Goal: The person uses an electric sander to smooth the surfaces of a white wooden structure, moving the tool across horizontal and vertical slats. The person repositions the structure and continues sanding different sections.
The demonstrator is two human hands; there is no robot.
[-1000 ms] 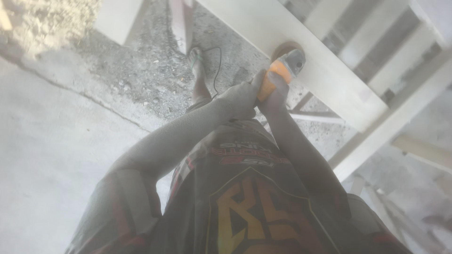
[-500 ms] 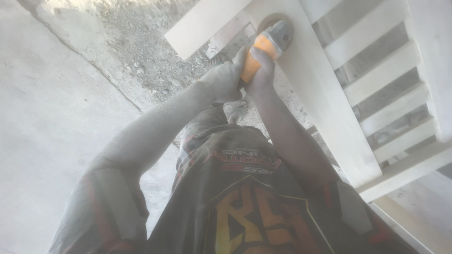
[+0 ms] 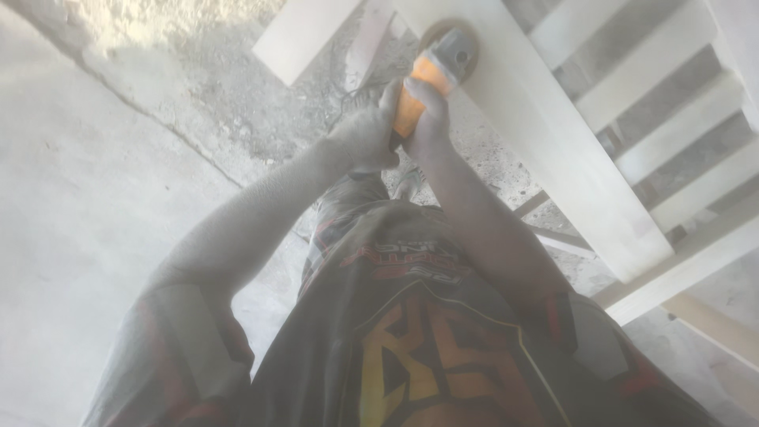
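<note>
both hands wrapped round the orange sander [image 3: 417,93]: left hand [image 3: 365,134] and right hand [image 3: 427,119] closed on its body, disc flat on the white plank [image 3: 553,134] near its upper end. looks rigid, dusty, probably slippery; best gripped mid-body.

Dusty concrete floor [image 3: 95,205], cracked, gravelly toward the top. On it: white slatted wooden frame [image 3: 569,166], a loose white board [image 3: 304,35], a thin dark cord [image 3: 348,99].
</note>
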